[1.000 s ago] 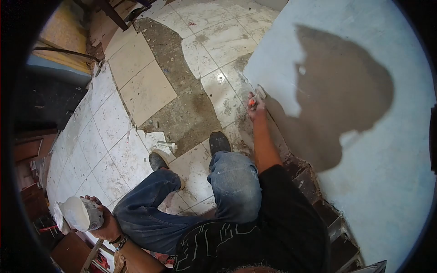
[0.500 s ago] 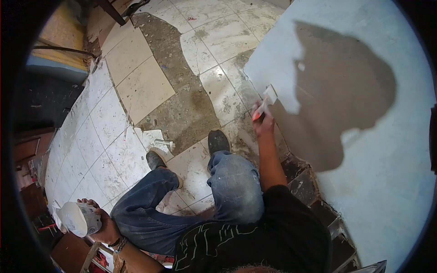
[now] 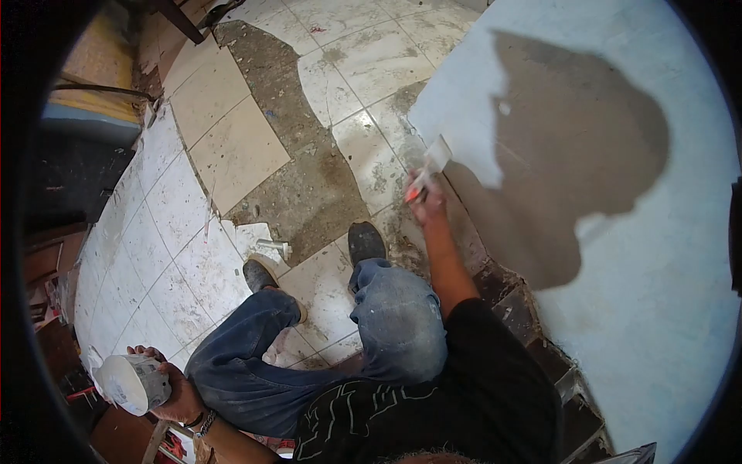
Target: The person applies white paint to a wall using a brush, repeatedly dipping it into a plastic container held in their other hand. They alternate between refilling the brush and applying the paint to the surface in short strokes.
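Note:
My right hand [image 3: 429, 205] grips a paintbrush [image 3: 437, 157] by its handle, which shows orange at the lower end. The brush's pale, flat head points up and to the right, overlapping the edge of the light blue wall [image 3: 657, 286] in this view. At the lower left, my left hand [image 3: 179, 398] is wrapped round the side of a round tub [image 3: 160, 384]. Its wide pale top faces left and towards me, and grey marks cover the side. A bracelet [image 3: 205, 422] circles my left wrist.
White floor tiles [image 3: 158, 224] surround a strip of bare rough ground [image 3: 309, 197]. Two beige tiles [image 3: 239, 155] lie beside it. A small pale cylinder [image 3: 274, 247] rests near my shoes [image 3: 366, 242]. Dark tiles [image 3: 514, 313] run along the wall's base. My shadow falls across the wall.
My right hand has drawn the paintbrush left and slightly down, away from the wall. My left hand and the tub have shifted slightly down.

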Demonstrator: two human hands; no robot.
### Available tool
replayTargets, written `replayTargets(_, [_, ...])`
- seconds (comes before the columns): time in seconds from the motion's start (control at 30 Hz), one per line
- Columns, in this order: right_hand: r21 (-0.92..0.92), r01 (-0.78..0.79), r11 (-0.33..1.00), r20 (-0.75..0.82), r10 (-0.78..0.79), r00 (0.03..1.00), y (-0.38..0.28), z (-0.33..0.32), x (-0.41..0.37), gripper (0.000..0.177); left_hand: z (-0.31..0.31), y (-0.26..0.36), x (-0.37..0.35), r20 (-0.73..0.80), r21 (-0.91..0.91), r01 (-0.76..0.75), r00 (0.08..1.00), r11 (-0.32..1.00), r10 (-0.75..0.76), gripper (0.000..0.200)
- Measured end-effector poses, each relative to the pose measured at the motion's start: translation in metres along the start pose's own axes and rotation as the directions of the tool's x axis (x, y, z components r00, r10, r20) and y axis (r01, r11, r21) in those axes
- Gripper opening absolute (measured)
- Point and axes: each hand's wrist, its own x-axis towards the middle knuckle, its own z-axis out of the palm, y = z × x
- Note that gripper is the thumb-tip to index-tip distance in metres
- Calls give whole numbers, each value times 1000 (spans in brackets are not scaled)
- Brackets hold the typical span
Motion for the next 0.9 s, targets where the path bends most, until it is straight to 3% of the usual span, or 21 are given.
replayTargets(0.03, [-111,-33,993,32,37,999,11,7,-8,30,1,0,0,-4,3,3,1000,1000,-3,61])
replayTargets(0.07, [-31,-31,999,-100,28,995,18,16,-6,37,2,0,0,-8,14,0,1000,1000,0,61])
replayTargets(0.17, [35,-144,989,23,144,989,21,-22,45,36,1,1,0,-5,33,-3,1000,999,3,62])
replayTargets(0.27, [123,-65,990,-246,94,965,6,3,66,33,-3,2,-1,24,7,3,1000,1000,-3,64])
replayTargets(0.47, [110,180,978,-248,-148,957,-43,69,-13,30,-6,-1,0,113,-92,29,993,995,-18,65])
replayTargets(0.6, [-13,278,960,-63,-278,958,-90,138,-93,28,-7,2,-3,161,-149,73,986,986,-48,67])
replayTargets(0.73, [-9,342,940,90,-340,936,-135,208,-158,25,-13,2,-6,200,-236,73,979,969,-26,70])
replayTargets(0.9, [-154,330,931,130,-312,941,-117,206,-207,24,-18,4,-10,203,-251,55,979,966,-3,73])
